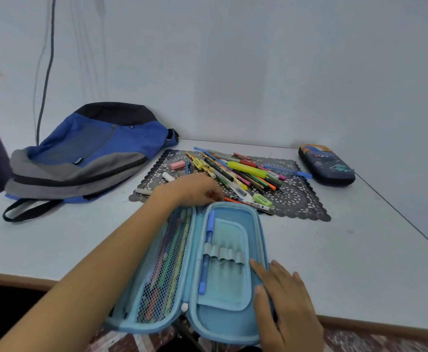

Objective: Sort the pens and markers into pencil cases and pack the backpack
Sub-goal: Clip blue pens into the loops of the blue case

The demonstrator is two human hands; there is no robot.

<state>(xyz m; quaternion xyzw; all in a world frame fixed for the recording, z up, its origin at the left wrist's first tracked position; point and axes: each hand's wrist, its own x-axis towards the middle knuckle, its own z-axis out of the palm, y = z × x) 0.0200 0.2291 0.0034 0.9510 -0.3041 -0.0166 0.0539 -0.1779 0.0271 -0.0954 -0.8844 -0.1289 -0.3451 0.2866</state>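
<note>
Backpack (86, 153), blue, grey and black, lies flat at upper left of the counter (360, 250). Left hand (190, 189) reaches past the open light-blue pencil case (223, 318) to the near edge of a black lace mat (304, 196). Its fingers curl down at the pens and markers (233, 171) heaped there; whether they grip anything cannot be told. The case lies at lower centre. Its mesh pocket (162, 275) holds coloured pens, and a blue pen (207, 245) sits in an elastic loop. Right hand (284, 301) rests on the case's right half, fingers straight. A dark printed pencil case (327, 165), closed, lies at right.
</note>
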